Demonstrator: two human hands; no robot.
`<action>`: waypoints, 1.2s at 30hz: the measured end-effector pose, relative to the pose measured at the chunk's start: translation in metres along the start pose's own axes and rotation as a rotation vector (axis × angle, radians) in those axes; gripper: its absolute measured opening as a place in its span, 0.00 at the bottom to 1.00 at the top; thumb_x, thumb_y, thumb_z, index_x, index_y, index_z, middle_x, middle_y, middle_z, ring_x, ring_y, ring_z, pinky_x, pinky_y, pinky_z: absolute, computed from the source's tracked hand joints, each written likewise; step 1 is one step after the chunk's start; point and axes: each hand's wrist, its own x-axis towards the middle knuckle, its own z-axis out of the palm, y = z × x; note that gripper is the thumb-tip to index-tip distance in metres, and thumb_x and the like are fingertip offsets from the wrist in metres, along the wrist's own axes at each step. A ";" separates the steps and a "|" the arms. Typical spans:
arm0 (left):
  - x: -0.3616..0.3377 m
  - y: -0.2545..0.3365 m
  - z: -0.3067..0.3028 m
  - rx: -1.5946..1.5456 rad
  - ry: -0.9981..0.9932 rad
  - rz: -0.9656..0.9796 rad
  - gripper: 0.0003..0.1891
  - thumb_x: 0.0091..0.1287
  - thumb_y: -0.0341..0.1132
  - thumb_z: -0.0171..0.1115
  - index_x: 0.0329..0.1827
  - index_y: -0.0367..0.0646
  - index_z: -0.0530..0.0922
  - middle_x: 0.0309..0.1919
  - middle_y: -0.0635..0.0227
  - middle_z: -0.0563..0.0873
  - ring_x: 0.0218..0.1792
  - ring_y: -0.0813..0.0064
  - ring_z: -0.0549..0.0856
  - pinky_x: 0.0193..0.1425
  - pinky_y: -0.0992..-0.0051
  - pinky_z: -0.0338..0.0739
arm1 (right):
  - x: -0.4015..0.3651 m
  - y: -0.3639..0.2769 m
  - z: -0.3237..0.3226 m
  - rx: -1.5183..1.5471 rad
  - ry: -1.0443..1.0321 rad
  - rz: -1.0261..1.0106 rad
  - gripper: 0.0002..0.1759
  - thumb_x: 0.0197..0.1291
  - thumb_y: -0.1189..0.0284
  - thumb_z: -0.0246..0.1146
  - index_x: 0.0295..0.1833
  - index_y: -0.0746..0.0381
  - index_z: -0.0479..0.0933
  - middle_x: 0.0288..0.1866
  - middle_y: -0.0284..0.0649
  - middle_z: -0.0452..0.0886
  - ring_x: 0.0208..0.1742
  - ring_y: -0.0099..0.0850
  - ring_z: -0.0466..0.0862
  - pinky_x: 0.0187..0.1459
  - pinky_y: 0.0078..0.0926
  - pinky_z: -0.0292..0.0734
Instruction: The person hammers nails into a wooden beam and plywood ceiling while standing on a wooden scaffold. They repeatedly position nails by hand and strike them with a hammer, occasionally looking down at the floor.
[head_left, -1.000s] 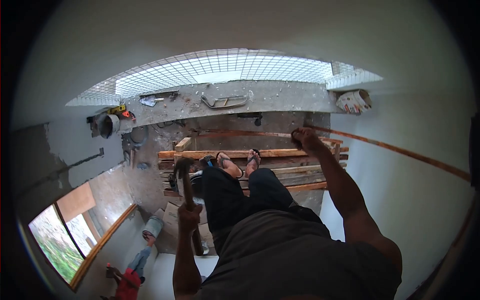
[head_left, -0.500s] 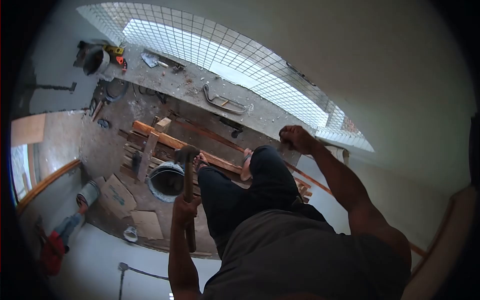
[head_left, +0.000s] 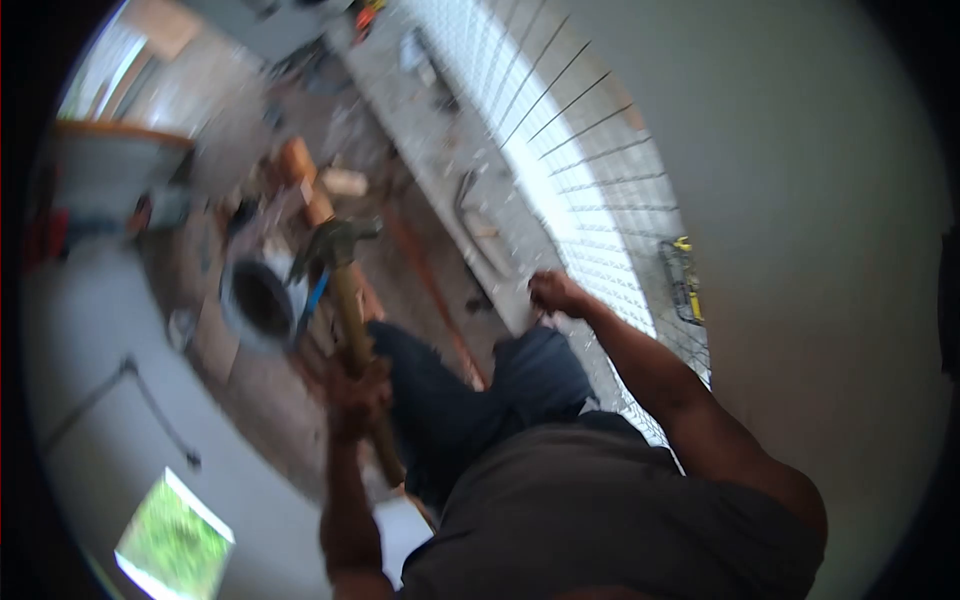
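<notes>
A claw hammer [head_left: 347, 300] is gripped by its wooden handle in my left hand [head_left: 358, 395], its metal head pointing up and away from me. Motion blurs the fingers, but they wrap round the handle. My right hand [head_left: 557, 293] is held out in front of my right knee, near the concrete ledge, with its fingers curled together. Whatever it may hold is hidden. Beyond the hammer, to the left, stands a bucket [head_left: 232, 300].
Wooden beams [head_left: 298, 165] and planks lie on the floor ahead. A hacksaw [head_left: 470, 195] rests on the concrete ledge [head_left: 405, 110] below a wire-mesh window [head_left: 600, 220]. A yellow and black object [head_left: 683, 280] shows by the mesh. Someone's red clothing [head_left: 45, 235] appears at far left.
My view has swung to the right and blurred, so the room looks rotated. The hammer is still in my left hand, its head now nearer the camera. My right hand remains closed.
</notes>
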 end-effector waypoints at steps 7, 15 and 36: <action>-0.168 -0.062 0.071 0.072 0.021 -0.339 0.13 0.63 0.34 0.63 0.43 0.34 0.73 0.20 0.69 0.76 0.15 0.81 0.75 0.19 0.79 0.71 | 0.017 0.104 0.048 0.148 -0.121 0.204 0.11 0.61 0.69 0.54 0.35 0.66 0.75 0.27 0.38 0.79 0.24 0.27 0.77 0.24 0.26 0.72; -0.157 -0.079 0.053 -0.048 -0.065 -0.376 0.11 0.64 0.33 0.61 0.42 0.34 0.73 0.21 0.68 0.77 0.16 0.81 0.76 0.19 0.79 0.72 | 0.019 0.113 0.074 -0.160 -0.248 0.294 0.10 0.55 0.66 0.60 0.30 0.62 0.79 0.27 0.35 0.81 0.25 0.23 0.80 0.25 0.23 0.74; -0.043 -0.229 -0.107 -0.500 0.146 -0.480 0.12 0.69 0.39 0.54 0.43 0.38 0.68 0.20 0.65 0.72 0.16 0.73 0.72 0.20 0.73 0.70 | 0.062 0.143 0.251 -0.271 -0.467 0.468 0.10 0.57 0.68 0.60 0.36 0.65 0.77 0.27 0.34 0.78 0.27 0.23 0.77 0.29 0.25 0.72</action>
